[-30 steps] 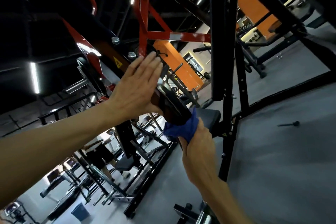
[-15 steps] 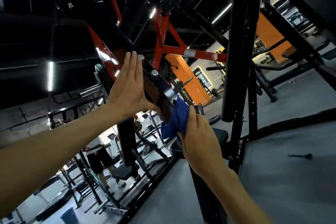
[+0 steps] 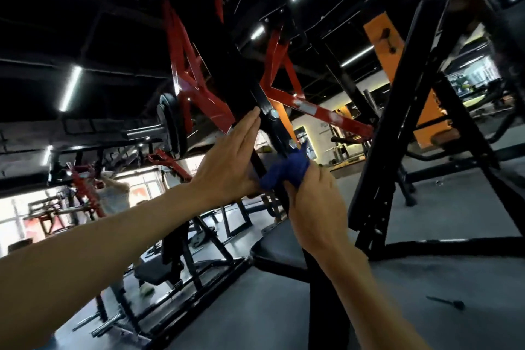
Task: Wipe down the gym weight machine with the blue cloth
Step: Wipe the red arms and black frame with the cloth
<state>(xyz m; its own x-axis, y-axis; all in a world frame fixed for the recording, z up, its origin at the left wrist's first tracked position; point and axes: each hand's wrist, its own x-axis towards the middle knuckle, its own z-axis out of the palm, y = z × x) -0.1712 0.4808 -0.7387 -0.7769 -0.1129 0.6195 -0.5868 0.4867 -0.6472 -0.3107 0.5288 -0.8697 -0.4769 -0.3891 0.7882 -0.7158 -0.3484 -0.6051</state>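
— Head view: how much room was there around the black bar (image 3: 267, 111)?

— Little. The red frame (image 3: 199, 91) crowded its left edge and a black upright (image 3: 403, 111) stood near on the right; the padded seat (image 3: 278, 250) lay below.

— Which way did the bar run?

— Its long axis slanted from upper left down to lower right.

— And the hands?

— The left hand (image 3: 227, 167) lay flat, fingers straight, against the bar's left edge. The right hand (image 3: 315, 202) gripped the bunched blue cloth (image 3: 284, 170), pressed to the bar's lower part.

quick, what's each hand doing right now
left hand: open, straight fingers flat against the black bar
right hand: holding the blue cloth on the bar
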